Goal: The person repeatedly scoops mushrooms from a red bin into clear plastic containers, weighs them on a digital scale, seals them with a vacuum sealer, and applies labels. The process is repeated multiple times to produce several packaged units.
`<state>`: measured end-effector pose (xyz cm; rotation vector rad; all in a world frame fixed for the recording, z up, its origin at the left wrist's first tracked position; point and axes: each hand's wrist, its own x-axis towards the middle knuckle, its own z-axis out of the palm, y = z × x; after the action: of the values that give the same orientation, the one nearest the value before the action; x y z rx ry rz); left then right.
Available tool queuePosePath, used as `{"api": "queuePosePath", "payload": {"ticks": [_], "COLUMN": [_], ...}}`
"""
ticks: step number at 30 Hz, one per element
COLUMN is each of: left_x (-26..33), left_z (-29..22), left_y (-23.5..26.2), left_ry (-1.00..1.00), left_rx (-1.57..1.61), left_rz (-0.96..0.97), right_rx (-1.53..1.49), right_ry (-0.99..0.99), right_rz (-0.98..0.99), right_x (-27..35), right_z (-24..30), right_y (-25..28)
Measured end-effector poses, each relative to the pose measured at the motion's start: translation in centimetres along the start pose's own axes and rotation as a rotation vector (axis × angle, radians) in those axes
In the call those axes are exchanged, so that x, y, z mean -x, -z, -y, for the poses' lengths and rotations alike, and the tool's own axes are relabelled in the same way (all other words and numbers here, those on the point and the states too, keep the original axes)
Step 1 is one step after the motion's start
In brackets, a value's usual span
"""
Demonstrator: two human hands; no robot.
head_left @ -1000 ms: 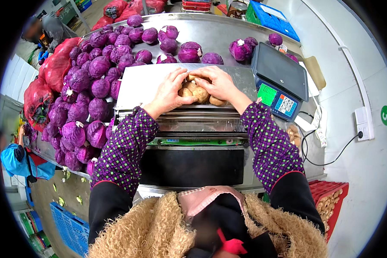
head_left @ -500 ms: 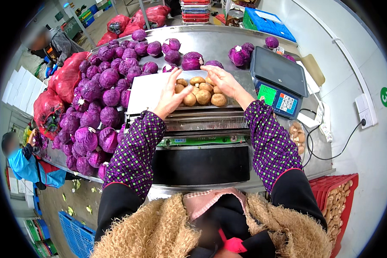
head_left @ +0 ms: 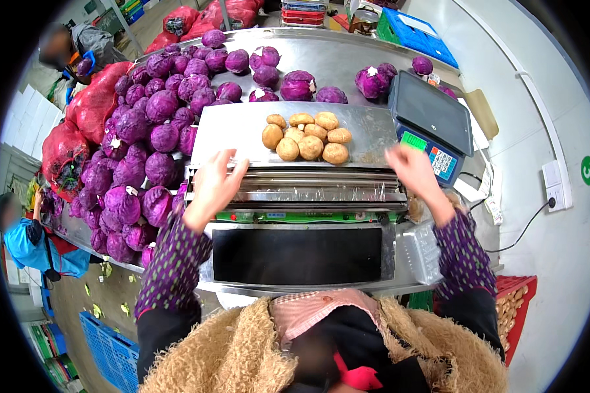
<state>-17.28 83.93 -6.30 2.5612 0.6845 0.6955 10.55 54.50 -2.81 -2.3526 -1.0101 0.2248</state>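
A cluster of brown mushrooms (head_left: pixel 305 137) lies on the bare metal plate (head_left: pixel 229 128) of the film wrapping machine. Below the plate run the machine's steel rollers (head_left: pixel 295 187), with shiny clear film showing along them. My left hand (head_left: pixel 215 185) is over the left end of the rollers, thumb apart from the stretched fingers, nothing seen in it. At the right end, beside the plate's corner, my right hand (head_left: pixel 414 171) has its fingers curled together. Whether it pinches the film there is too fine to make out. Neither hand touches the mushrooms.
Purple cabbages (head_left: pixel 164 108) are heaped on the left and along the back. A digital scale (head_left: pixel 432 121) stands right of the plate. Clear plastic trays (head_left: pixel 421 252) lie by my right forearm, above a red crate (head_left: pixel 514 308) of mushrooms. Two people are at the far left.
Both hands have left the mushrooms, drawn back toward me and spread apart to the roller ends. My right fingers have curled. The mushrooms stay on the plate.
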Motion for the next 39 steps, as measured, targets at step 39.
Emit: {"api": "queuePosePath", "payload": {"ticks": [39], "left_x": [-9.1], "left_z": [0.4], "left_y": [-4.1], "left_ry": [0.428], "left_rx": [0.926], "left_rz": [0.615], "right_rx": [-0.269], "right_ry": [0.267], "right_rz": [0.123], "right_x": [-9.6], "right_z": [3.5], "right_y": [-6.3]}}
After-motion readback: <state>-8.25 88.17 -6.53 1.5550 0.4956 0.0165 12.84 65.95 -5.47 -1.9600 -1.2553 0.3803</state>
